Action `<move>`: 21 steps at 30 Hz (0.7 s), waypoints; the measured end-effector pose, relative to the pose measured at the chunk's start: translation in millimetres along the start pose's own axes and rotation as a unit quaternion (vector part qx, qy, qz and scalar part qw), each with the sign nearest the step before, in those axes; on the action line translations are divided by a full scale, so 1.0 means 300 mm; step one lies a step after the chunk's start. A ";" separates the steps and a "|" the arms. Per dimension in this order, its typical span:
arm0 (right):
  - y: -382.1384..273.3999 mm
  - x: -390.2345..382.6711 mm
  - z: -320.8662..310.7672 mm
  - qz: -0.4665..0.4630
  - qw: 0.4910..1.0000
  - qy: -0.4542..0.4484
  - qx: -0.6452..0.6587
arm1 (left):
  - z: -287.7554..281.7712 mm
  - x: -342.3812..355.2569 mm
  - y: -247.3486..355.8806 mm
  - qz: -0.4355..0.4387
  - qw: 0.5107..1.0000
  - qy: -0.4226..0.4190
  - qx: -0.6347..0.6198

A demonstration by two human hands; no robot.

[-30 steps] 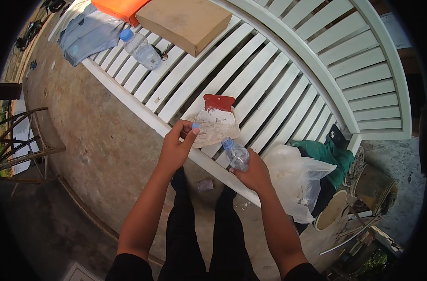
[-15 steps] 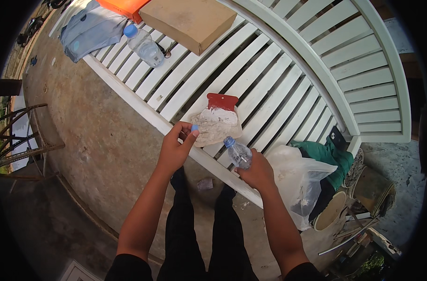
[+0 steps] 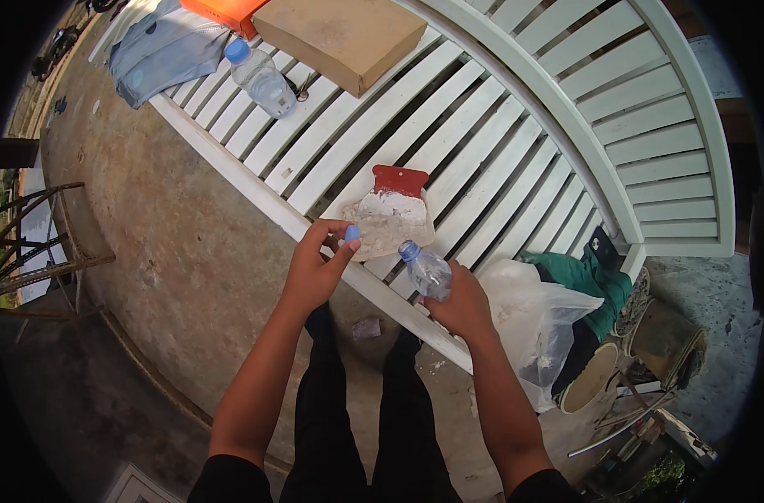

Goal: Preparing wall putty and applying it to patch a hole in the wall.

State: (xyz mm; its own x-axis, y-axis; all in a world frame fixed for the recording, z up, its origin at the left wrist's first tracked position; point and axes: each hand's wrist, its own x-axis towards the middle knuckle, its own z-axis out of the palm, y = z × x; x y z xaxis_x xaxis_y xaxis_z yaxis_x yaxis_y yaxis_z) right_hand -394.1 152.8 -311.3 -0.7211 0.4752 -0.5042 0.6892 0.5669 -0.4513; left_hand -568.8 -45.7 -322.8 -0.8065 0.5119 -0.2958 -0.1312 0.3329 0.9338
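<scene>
Between the thumb and fingers of my left hand (image 3: 317,260) is a small blue bottle cap (image 3: 352,232). My right hand (image 3: 461,303) is wrapped round a clear plastic water bottle (image 3: 429,272), its open neck tilted up toward the left. Just beyond both hands, a shallow tray (image 3: 426,238) of greyish-white powder (image 3: 380,225) rests on the slats of the white bench (image 3: 294,226). A red scraper (image 3: 400,180) lies at the tray's far edge, its lower part coated with white powder.
Farther left on the bench are a larger blue-capped bottle (image 3: 260,80), a brown cardboard box (image 3: 340,38), an orange box (image 3: 223,12) and a grey-blue cloth (image 3: 164,54). At the right lie a white plastic bag (image 3: 529,323), a green cloth (image 3: 579,281) and a phone (image 3: 602,246).
The cap has turned slightly in my left fingers and shifted a little to the right. The bottle in my right hand has moved up very slightly.
</scene>
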 end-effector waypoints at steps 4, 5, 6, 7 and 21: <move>0.000 -0.014 -0.019 -0.049 0.997 0.022 0.057 | 0.059 -0.040 0.055 0.047 0.996 -0.061 -0.044; -0.015 -0.017 -0.018 -0.056 0.994 0.022 0.095 | 0.067 -0.055 0.081 0.080 0.993 -0.077 -0.044; -0.013 -0.020 -0.027 -0.059 0.990 0.025 0.126 | 0.089 -0.063 0.114 0.079 0.993 -0.077 -0.046; -0.007 -0.021 -0.029 -0.058 0.990 0.025 0.125 | 0.108 -0.072 0.150 0.115 0.988 -0.090 -0.047; 0.099 0.007 -0.040 -0.136 0.936 0.090 0.313 | 0.320 -0.114 0.277 0.305 0.944 -0.086 0.091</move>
State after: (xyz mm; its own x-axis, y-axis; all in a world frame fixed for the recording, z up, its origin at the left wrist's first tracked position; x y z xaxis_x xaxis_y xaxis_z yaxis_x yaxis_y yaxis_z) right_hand -375.9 178.7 -316.9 -0.8371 0.5087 -0.2014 0.3449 0.2048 -0.9160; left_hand -496.9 40.5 -254.5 -0.5931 0.7677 0.2426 0.4405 0.0571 0.8959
